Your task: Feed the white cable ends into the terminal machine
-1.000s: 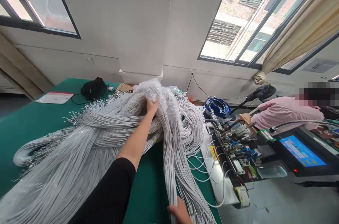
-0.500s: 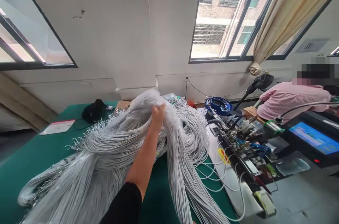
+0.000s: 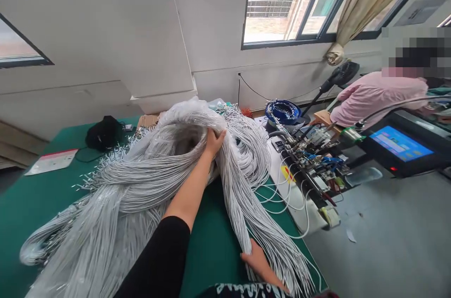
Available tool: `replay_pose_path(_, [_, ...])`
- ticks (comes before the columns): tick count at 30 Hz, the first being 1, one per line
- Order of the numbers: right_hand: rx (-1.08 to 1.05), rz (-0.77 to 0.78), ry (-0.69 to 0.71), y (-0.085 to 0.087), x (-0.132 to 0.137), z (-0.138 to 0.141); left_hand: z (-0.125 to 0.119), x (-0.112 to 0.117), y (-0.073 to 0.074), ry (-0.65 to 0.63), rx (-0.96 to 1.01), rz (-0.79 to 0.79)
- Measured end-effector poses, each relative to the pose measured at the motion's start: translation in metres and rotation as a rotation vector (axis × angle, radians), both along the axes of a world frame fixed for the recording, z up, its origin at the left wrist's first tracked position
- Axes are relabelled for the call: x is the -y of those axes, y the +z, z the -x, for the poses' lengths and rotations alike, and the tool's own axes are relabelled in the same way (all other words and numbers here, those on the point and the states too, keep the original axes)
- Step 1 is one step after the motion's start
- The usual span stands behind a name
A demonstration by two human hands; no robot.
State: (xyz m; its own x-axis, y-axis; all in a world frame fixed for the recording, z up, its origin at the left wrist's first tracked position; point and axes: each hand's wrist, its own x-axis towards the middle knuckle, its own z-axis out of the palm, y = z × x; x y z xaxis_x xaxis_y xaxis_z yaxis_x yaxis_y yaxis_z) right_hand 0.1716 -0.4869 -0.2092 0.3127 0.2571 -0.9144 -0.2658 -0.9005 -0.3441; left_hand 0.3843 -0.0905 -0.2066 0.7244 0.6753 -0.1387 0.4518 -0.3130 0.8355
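Observation:
A thick bundle of grey-white wires [image 3: 232, 180], partly wrapped in clear plastic, arches over the pile and hangs down to the right. My left hand [image 3: 214, 142] is closed on the upper bend of this bundle, where the plastic [image 3: 190, 110] covers it. Lower down, my right hand [image 3: 256, 258] is wrapped around some of the hanging strands, near the table's front edge. Left of my arm lies a larger heap of wires [image 3: 141, 185], also under plastic, with metal-tipped ends at its left side. More coiled wires [image 3: 252, 147] rest behind the bundle.
The green table [image 3: 207, 237] carries a black cloth-like item [image 3: 104, 133] and a paper sheet [image 3: 52, 161] at left. On the right stand a machine [image 3: 313, 161] with a blue round feeder [image 3: 283, 112] and a screen [image 3: 401, 143]. A person in pink [image 3: 380, 96] sits beyond.
My view has tilted down and turned right. My right hand has come into view on the hanging wires. My left hand stays at the bundle's bend, its thumb now showing.

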Motion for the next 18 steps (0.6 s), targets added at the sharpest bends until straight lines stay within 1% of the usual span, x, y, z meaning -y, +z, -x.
replay_pose_path(2, [0.018,0.007,0.025,0.007,0.006,0.007,0.021,0.014,0.015,0.0,-0.039,0.06])
replay_pose_path(3, [0.034,0.01,0.042,0.012,0.01,0.011,0.037,0.025,0.023,0.011,-0.069,0.087])
replay_pose_path(5, [0.076,0.017,0.08,0.019,0.016,0.015,0.083,0.06,0.036,0.046,-0.154,0.143])
replay_pose_path(7, [0.113,0.021,0.121,0.025,0.021,0.017,0.143,0.108,0.048,0.133,-0.321,0.194])
replay_pose_path(8, [0.127,0.018,0.142,0.027,0.023,0.017,0.176,0.135,0.054,0.134,-0.378,0.225])
replay_pose_path(9, [0.137,0.011,0.163,0.03,0.024,0.017,0.208,0.163,0.06,0.127,-0.429,0.256])
replay_pose_path(11, [0.148,-0.021,0.204,0.035,0.026,0.017,0.268,0.219,0.073,0.073,-0.528,0.333])
replay_pose_path(13, [0.161,-0.07,0.247,0.043,0.029,0.017,0.315,0.267,0.083,0.01,-0.62,0.397])
replay_pose_path(15, [0.187,-0.117,0.293,0.055,0.035,0.019,0.346,0.304,0.09,-0.043,-0.693,0.432])
replay_pose_path(16, [0.206,-0.134,0.316,0.062,0.04,0.021,0.356,0.318,0.092,-0.068,-0.72,0.439])
replay_pose_path(18, [0.245,-0.155,0.365,0.077,0.051,0.024,0.365,0.341,0.092,-0.109,-0.759,0.434])
